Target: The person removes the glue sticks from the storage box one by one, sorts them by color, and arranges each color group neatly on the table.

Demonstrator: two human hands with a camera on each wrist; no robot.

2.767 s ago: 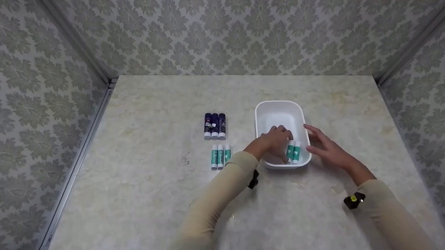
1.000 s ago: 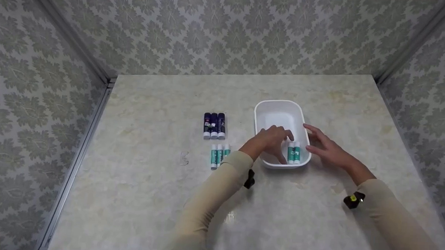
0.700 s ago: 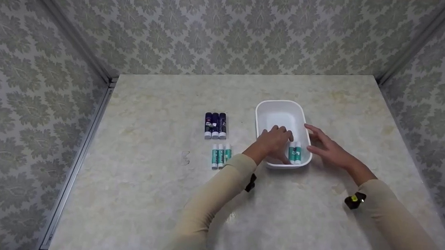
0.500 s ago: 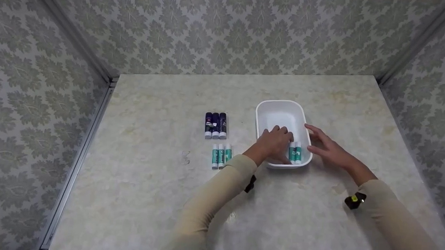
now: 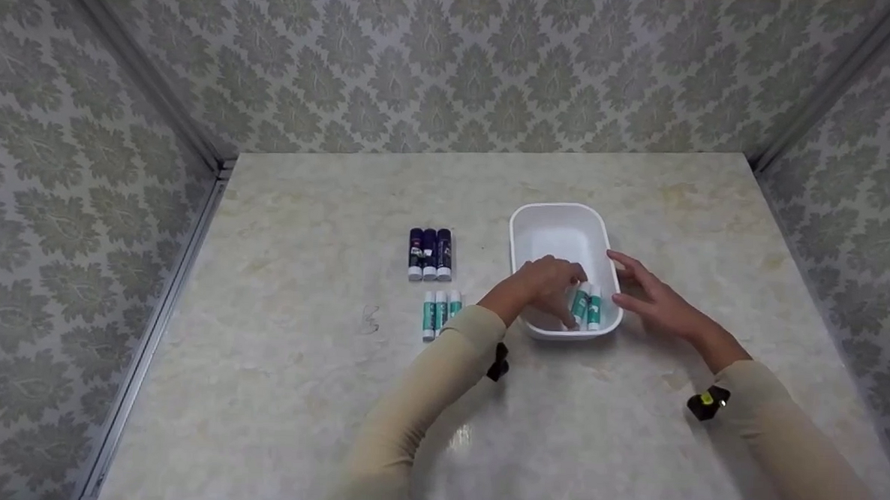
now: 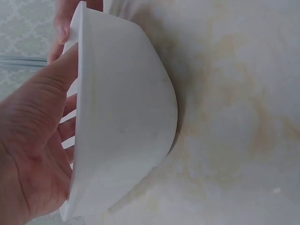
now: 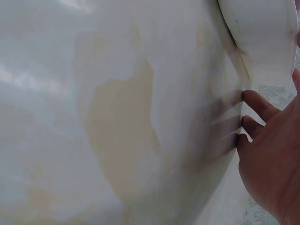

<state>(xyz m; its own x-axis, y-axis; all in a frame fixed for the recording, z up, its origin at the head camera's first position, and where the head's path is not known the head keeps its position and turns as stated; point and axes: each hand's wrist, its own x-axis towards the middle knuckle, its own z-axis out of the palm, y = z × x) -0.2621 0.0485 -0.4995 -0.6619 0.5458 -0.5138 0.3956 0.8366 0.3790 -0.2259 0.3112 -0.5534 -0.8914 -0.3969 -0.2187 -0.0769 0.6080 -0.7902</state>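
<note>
My left hand [image 5: 545, 284] reaches into the white plastic tub [image 5: 567, 206], its thumb and index finger pinching a green-and-white glue stick [image 5: 580, 305] that leans to one side. Right beside it in the tub lies a second green glue stick [image 5: 594, 309]. In the left wrist view the tub wall [image 6: 122, 103] hides the sticks, and the left thumb passes over the rim. My right hand [image 5: 660, 301] is at the tub's right side, index fingertip and thumb at the rim. In the right wrist view its other fingers [image 7: 255, 103] are spread loosely below the tub.
Left of the tub, three dark purple glue sticks [image 5: 430, 254] with white ends lie in a row on the marbled table [image 5: 296, 394]. Nearer the front are three green glue sticks [image 5: 441, 315], partly covered by the left sleeve [image 5: 439, 385]. Patterned walls [image 5: 468, 71] enclose the table.
A second ago the left thumb stood apart from the two parallel green sticks. The fingers have since closed in, and the left stick is now tilted between them. The right hand stays at the rim.
</note>
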